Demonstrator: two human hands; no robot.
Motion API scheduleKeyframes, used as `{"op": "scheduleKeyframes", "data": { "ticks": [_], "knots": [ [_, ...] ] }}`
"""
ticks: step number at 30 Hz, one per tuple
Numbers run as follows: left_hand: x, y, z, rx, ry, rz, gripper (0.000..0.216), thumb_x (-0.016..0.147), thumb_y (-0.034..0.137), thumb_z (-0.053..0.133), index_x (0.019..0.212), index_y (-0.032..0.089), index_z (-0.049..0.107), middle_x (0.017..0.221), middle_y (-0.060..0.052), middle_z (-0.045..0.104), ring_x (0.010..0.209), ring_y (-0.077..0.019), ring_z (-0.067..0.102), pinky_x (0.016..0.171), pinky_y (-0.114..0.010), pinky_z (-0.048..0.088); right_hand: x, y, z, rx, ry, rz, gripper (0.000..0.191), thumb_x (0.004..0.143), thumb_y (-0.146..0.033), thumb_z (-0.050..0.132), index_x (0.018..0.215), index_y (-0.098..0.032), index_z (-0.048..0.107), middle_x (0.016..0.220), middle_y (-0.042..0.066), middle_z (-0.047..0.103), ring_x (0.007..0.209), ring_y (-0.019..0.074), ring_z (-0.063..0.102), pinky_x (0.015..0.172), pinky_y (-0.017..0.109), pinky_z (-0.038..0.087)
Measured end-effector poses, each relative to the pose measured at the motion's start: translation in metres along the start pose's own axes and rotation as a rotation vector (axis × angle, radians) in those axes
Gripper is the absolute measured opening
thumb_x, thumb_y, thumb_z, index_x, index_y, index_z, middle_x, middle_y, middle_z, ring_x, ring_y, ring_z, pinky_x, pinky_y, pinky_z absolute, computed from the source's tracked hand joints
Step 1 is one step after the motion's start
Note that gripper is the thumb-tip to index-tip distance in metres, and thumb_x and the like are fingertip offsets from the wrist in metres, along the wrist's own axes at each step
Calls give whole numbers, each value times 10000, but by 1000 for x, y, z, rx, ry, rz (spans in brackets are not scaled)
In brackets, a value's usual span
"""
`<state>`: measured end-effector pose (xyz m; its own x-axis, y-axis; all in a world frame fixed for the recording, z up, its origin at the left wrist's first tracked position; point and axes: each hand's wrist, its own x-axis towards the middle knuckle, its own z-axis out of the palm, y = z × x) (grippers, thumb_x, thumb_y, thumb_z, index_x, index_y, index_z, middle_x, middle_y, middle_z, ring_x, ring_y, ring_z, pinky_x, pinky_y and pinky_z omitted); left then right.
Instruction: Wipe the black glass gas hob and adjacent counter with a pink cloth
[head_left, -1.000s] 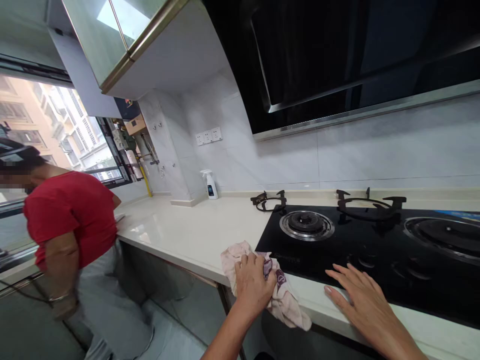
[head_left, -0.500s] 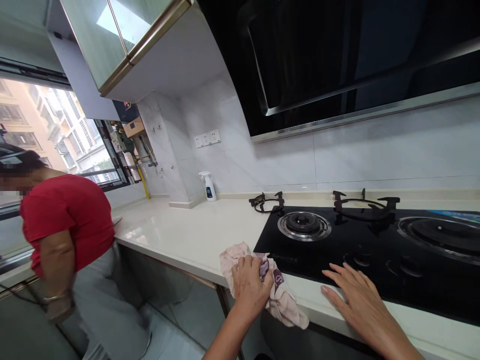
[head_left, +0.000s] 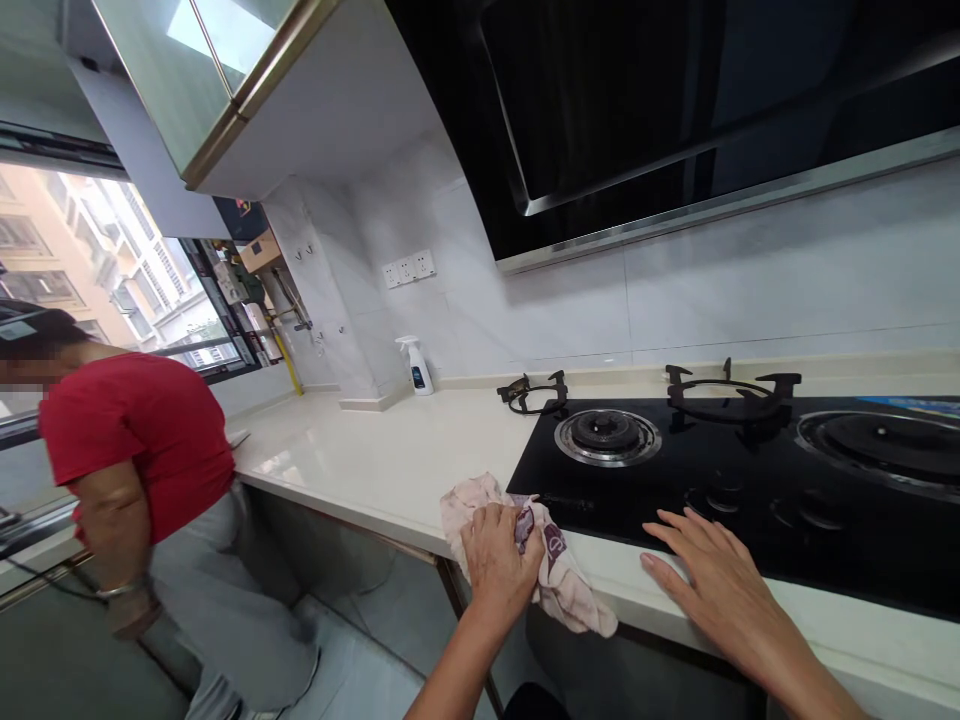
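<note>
Left hand curled tight over a pink cloth at the counter's front edge, beside the hob; right hand spread, grasping nothing; cloth's drooping end could drag it off, I judge, should that grip slacken.

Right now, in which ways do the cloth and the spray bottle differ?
The cloth is pale pink with purple markings; the spray bottle is white with a dark label. The cloth lies crumpled, partly over the front edge of the counter; the spray bottle stands upright near the wall. Both rest on the counter.
</note>
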<state>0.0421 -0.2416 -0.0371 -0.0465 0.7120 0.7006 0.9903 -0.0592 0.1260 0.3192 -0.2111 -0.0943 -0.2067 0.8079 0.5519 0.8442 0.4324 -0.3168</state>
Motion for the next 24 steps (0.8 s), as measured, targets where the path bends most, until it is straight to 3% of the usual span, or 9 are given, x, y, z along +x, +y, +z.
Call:
{"op": "scheduleKeyframes", "data": {
  "ticks": [24],
  "knots": [
    [-4, -2, 2, -25, 52, 16, 134, 887, 295, 610, 992, 239, 671, 960, -50, 673, 955, -253, 580, 827, -399, 383, -2, -7, -9, -9, 20, -19, 559, 979, -638, 379, 1296, -282, 671, 1430, 50, 595, 1418, 333, 422, 1182, 585, 305]
  ]
}}
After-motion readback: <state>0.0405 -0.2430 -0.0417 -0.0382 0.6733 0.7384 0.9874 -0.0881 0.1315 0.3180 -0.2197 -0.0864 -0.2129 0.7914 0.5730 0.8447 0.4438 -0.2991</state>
